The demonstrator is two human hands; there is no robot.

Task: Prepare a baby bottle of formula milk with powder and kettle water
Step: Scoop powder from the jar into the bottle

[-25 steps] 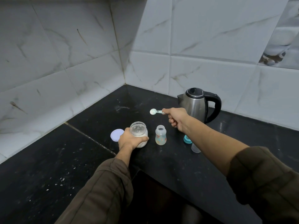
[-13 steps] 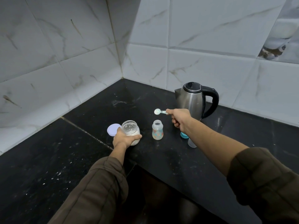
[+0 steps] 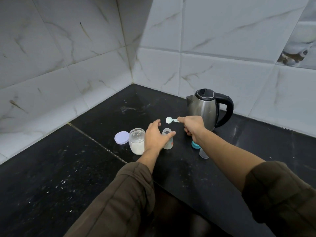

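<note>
Black stone counter (image 3: 68, 168) in a corner of white marble-look tile (image 3: 222, 31).

Left grip (image 3: 156, 135): bare hand, fingers spread and straight, holding nothing. It hung between the powder jar (image 3: 136, 141) and the baby bottle (image 3: 169, 142), thumb lying across the front of the bottle's mouth. Could not tell whether it touched the bottle.

Right grip (image 3: 193, 124): fingers curled, pinching the handle of a small pale scoop (image 3: 169, 119). The scoop's bowl was held level in the air, up and behind the bottle's open mouth as seen from the head view, and looked white inside.

Baby bottle: upright on the counter, top off, just right of the jar, partly hidden by the left grip.

Powder jar: clear glass, open, white powder in its lower part. Its lilac lid (image 3: 121, 137) lay flat on the counter just left of it.

Kettle (image 3: 205, 108): steel body, black lid and handle, standing at the back near the wall, behind the right grip.

A teal ring (image 3: 195, 145) and a clear cap (image 3: 203, 153) sat on the counter, partly under the right forearm.

Both arms wore dark olive-brown sleeves (image 3: 119, 202), pushed up the forearms.
</note>
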